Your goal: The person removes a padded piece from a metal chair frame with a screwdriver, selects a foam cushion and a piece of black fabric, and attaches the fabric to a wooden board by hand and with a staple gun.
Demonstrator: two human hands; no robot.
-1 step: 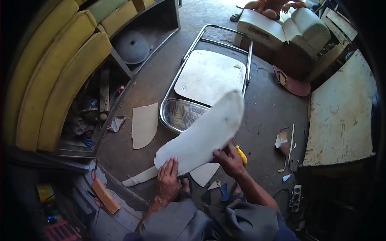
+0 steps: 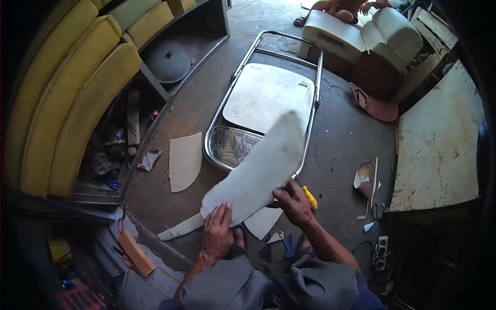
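Note:
A long white curved padded piece (image 2: 253,170) with ragged edges and a dark smudge near its upper end is held over the floor, tilted up to the right. My left hand (image 2: 218,232) grips its lower left end, fingers pressed on top and thumb hidden. My right hand (image 2: 294,204) pinches the lower right edge. Just beyond that hand lies a yellow-handled tool (image 2: 309,196), partly hidden. Pale cut pieces lie beneath and beside it (image 2: 183,160). The piece overlaps a folded chrome-framed chair (image 2: 266,93) with a white seat.
Yellow foam cushions (image 2: 72,103) line shelving at left. A white padded seat (image 2: 336,36) stands at back right near another person (image 2: 341,13). A worn board (image 2: 439,139), a pink sandal (image 2: 377,108), a power strip (image 2: 381,253) and an orange block (image 2: 135,253) sit around me.
The far end of the white piece has shifted slightly left and tilted. Both my hands keep their grip on it.

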